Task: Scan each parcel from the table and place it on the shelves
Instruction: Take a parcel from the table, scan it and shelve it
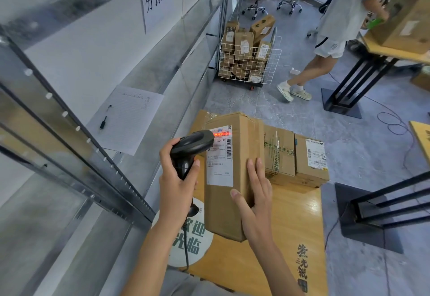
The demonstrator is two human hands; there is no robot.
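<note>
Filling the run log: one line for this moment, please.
step: scanning | left hand: holds scanner | right hand: steadies box | beam: on label

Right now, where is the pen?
Left of the head view, the pen lies on the lined sheet on the metal shelf, left of the table.
</note>
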